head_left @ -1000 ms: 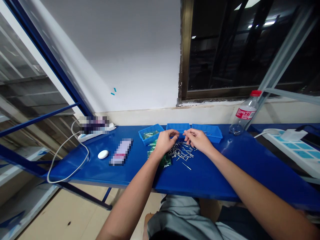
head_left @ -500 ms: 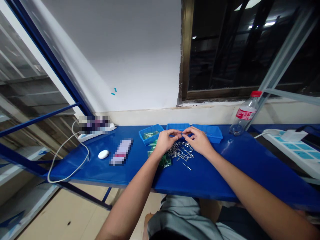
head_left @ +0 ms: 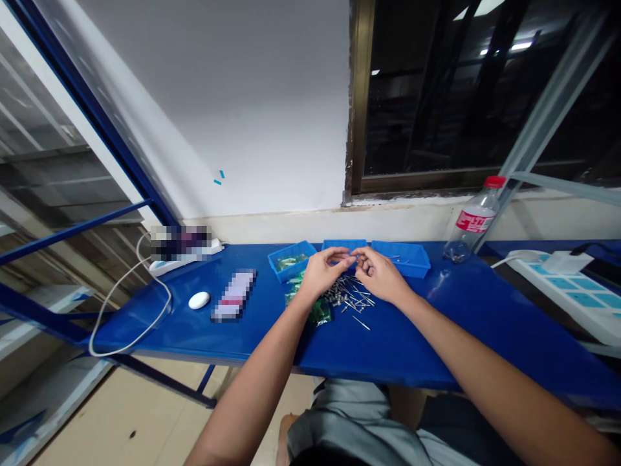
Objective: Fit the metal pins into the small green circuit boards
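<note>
My left hand [head_left: 324, 270] and my right hand [head_left: 381, 275] meet fingertip to fingertip above the blue table. Both are closed in a pinch. Whatever sits between the fingertips is too small and too covered to make out. Beneath them lies a heap of thin silver metal pins with thicker heads, which look like blind rivets [head_left: 358, 298]. One loose rivet [head_left: 361, 323] rests apart, nearer the front edge. Green plastic packets [head_left: 321, 313] lie left of the heap, partly hidden by my left hand.
Behind the hands stand a left blue tray [head_left: 276, 266] holding green packets, a middle blue tray [head_left: 343, 244] and a right blue tray [head_left: 416, 264] with a few pins. A bottle [head_left: 473, 226] is at the back right. A white oval object [head_left: 199, 300] and blurred phone-shaped object [head_left: 235, 294] lie left.
My right hand's fingers have curled in more at the meeting point. My left hand keeps its pinch nearly in place. The whole view has shifted very slightly; the heap looks the same.
</note>
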A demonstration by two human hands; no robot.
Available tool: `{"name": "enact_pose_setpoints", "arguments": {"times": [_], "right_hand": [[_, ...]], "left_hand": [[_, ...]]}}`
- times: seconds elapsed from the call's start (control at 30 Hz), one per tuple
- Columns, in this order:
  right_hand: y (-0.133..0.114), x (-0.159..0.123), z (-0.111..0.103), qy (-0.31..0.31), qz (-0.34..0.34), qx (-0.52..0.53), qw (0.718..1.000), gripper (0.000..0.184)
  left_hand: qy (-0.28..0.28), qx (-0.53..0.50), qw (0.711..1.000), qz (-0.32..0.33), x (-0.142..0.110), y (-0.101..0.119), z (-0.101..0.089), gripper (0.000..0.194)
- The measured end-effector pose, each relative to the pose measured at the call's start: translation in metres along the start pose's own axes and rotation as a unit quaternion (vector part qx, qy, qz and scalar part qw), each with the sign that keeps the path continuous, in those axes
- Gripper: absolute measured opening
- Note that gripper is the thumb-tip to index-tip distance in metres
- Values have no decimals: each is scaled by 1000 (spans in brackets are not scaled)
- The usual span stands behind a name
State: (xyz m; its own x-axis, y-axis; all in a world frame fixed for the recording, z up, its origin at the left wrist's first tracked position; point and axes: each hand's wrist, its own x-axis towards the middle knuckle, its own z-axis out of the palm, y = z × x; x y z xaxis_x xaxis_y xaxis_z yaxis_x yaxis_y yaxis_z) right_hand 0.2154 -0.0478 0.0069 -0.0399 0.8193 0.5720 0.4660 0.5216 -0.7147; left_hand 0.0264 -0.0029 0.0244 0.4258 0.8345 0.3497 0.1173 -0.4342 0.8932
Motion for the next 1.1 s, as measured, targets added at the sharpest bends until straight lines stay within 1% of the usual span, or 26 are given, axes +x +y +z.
{"name": "enact_pose_setpoints", "arguments": {"times": [0.1,0.17,0.3,0.43,0.6,0.7,0.83,0.9,0.97,1.03,1.1], "right_hand": [[0,1,-2,23,-13,-37,999,17],[0,2,-4,20,-24,-52,998,14],[2,3,-4,5,-32,-65,997,12],[4,3,-2,-15,-26,-64,997,15],[-1,3,-1,-30,2,-40,999,15],[-1,2,-3,-42,38,-27,998,15],[6,1,-5,-69,64,-22,995,21],[11,1,-5,-70,67,-24,995,24],[13,2,-4,-57,73,-6,996,24],[14,4,-4,-47,88,33,994,25],[11,5,-4,-52,111,72,990,29]], "left_hand": [[-18,23,999,-32,-4,2,0,59],[-27,12,999,-38,-4,1,0,67],[-26,4,999,-22,-2,-3,0,67],[-10,47,999,-16,0,-8,-1,64],[-3,145,989,29,-3,-4,-2,61],[-15,202,978,59,-5,0,-3,61],[-48,246,963,102,-7,1,-2,62],[-67,241,961,117,-8,0,-1,62],[-65,214,967,124,-8,1,0,59],[-36,173,977,118,-7,1,0,55],[4,115,989,98,-5,2,0,51]]}}
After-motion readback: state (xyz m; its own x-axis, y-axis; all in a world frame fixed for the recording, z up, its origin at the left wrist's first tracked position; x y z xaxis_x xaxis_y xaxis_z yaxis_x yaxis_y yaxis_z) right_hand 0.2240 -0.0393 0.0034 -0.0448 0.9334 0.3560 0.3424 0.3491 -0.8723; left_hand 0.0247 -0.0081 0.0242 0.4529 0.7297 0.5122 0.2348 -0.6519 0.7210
